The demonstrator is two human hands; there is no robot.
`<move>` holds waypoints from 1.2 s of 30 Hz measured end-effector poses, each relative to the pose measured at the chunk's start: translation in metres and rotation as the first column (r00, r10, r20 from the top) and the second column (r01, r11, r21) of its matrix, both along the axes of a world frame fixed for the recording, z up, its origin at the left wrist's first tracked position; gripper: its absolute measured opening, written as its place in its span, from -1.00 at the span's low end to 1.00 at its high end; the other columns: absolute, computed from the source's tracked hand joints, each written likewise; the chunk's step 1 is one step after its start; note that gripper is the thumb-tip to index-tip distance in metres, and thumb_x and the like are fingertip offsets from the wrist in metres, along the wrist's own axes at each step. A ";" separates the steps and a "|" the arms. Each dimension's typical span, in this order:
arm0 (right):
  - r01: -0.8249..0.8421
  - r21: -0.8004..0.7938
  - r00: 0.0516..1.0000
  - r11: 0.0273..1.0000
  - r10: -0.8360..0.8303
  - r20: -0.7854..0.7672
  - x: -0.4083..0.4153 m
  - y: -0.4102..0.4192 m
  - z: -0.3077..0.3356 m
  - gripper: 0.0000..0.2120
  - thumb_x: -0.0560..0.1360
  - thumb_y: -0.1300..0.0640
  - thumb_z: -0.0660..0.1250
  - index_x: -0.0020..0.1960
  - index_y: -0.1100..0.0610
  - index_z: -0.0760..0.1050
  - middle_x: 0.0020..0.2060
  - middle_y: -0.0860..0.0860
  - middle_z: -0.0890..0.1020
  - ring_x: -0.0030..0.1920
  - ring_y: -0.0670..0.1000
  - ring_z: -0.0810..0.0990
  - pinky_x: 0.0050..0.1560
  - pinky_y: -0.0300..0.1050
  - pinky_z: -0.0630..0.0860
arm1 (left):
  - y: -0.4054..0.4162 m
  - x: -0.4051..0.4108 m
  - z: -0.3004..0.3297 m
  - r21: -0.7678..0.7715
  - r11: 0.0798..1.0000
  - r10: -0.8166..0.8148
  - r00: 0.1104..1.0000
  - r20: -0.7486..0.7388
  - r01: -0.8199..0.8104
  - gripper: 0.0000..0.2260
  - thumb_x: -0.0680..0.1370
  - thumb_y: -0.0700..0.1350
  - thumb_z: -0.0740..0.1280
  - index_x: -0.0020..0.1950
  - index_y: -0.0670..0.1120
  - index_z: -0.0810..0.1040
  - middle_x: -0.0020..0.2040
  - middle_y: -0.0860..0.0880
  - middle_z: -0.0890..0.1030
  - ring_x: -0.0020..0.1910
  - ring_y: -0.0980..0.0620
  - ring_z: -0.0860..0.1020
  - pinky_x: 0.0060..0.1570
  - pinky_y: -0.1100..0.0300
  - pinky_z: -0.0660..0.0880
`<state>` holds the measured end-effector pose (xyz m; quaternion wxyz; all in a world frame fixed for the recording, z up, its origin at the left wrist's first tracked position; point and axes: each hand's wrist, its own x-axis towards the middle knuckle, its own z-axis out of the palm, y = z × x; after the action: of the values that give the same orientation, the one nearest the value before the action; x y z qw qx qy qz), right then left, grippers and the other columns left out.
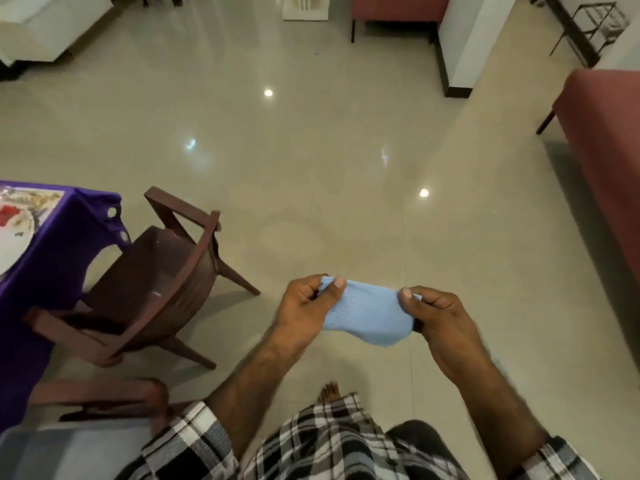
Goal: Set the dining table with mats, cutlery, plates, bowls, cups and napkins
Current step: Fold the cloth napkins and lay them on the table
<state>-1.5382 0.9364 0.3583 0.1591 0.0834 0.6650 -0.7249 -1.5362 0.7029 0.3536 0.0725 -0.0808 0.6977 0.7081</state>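
Note:
A light blue ribbed napkin [367,313] is stretched between both hands above the floor, in front of my body. My left hand [306,306] pinches its left end with thumb and curled fingers. My right hand [436,320] pinches its right end the same way. At the far left the dining table [65,237] carries a purple cloth, a patterned mat [38,199] and a white plate [14,237], partly cut off by the frame edge.
A dark brown wooden chair [145,282] stands at the table's corner, angled outward. A second chair [104,396] sits lower left. Maroon benches [609,140] line the right side. Glossy tiled floor [311,168] spreads ahead.

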 end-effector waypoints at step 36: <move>-0.631 -0.078 0.765 0.772 0.635 0.106 -0.785 -0.379 0.000 -0.55 0.29 -0.08 0.67 0.04 0.19 0.75 -0.01 0.17 0.76 -0.07 0.11 0.73 -0.16 -0.10 0.66 | -0.347 -0.581 -0.031 0.262 0.821 0.459 0.859 0.226 -0.507 -0.25 0.40 -0.16 0.64 0.52 -0.09 0.38 -0.18 -0.14 0.59 -0.21 -0.04 0.56 -0.05 0.12 0.50</move>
<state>-2.3229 0.5578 0.3587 0.4374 -0.1028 0.6289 -0.6345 -2.1175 0.3558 0.3225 -0.0448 -0.2966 0.5254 0.7962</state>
